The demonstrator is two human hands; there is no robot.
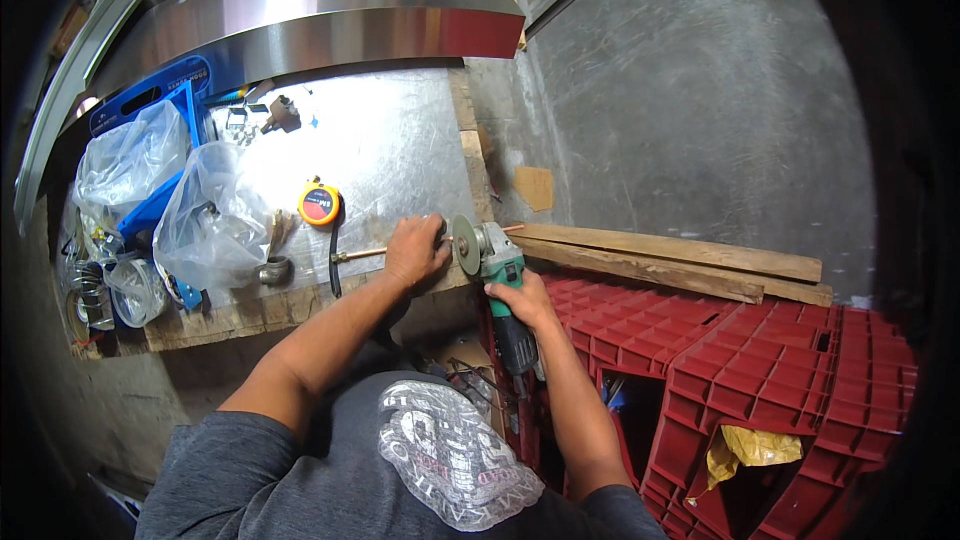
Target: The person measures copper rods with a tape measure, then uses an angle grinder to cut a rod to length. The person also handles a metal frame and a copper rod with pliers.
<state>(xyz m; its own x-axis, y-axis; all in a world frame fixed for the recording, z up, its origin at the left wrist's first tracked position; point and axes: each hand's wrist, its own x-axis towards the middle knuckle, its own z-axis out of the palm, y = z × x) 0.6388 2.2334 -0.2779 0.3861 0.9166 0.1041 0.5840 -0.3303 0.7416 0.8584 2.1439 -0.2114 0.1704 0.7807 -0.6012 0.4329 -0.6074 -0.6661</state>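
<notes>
My left hand (413,252) is closed around a thin copper-coloured rod (364,253), pressing it down near the right edge of the metal-topped workbench (410,140). The rod's left end carries a pale fitting, and its reddish right end sticks out past the bench. In my right hand (526,298) is a green and black angle grinder (506,274), gripped by its body. Its disc (465,244) stands upright across the rod, just right of my left fingers. Whether disc and rod touch, or the disc spins, I cannot tell. An orange tape measure (319,202) lies up and left of my left hand.
Clear plastic bags (212,215), a blue tool tray (160,90) and small metal parts crowd the bench's left side. Long shiny metal sheets (330,35) lie at the back. Wooden planks (670,255) rest on red plastic crates (740,350) at the right.
</notes>
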